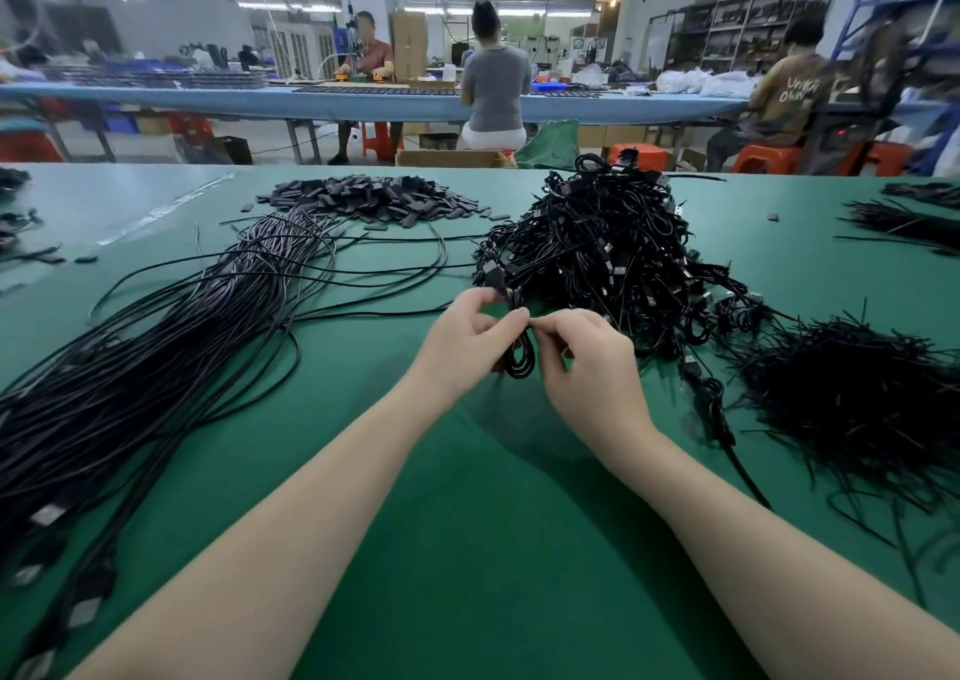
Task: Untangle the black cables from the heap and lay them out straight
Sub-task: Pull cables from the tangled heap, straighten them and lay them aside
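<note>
Green table (467,497), tangled heap (602,248) just beyond the hands. Left hand (462,339) and right hand (582,362) both pinch one coiled cable (521,360) (fingers curled, fingertips meeting).

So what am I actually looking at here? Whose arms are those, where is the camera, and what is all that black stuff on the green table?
There is no machine here: these are a person's two bare arms, filmed by one camera worn on their head, looking forward and down. So you see the work as they see it.

The left hand and the right hand meet in the middle, and their fingers pinch one small coiled black cable between them.

On the green table just behind the hands is the tangled heap of cables. To the left lie the straightened cables in a long bundle. Farther back is a pile of small dark flat pieces, and to the right a bristly pile of thin black strands; what those are I cannot tell.

Other workers sit at a long bench beyond.
</note>
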Tool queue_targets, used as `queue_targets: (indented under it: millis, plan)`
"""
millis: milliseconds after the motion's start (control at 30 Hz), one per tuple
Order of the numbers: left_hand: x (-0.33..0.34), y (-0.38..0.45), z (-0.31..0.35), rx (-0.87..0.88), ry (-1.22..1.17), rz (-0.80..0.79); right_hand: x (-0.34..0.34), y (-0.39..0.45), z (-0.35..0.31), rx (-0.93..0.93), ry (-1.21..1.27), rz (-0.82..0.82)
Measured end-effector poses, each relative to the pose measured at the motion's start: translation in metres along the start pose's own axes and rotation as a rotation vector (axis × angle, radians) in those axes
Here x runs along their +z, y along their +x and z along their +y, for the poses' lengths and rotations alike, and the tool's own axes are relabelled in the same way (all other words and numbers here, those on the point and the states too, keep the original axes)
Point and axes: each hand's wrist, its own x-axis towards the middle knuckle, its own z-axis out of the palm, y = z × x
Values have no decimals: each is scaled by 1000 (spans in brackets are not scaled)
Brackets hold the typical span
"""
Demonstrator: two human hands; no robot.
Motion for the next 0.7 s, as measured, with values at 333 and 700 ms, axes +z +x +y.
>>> queue_targets:
  millis: [333,700]
  plan:
    - [-9,-3,11,-632,-717,-289,-2,0,-2,-194,-47,2]
    - [-8,-3,-15,-477,-757,-262,-5,0,-13,27,254,-217]
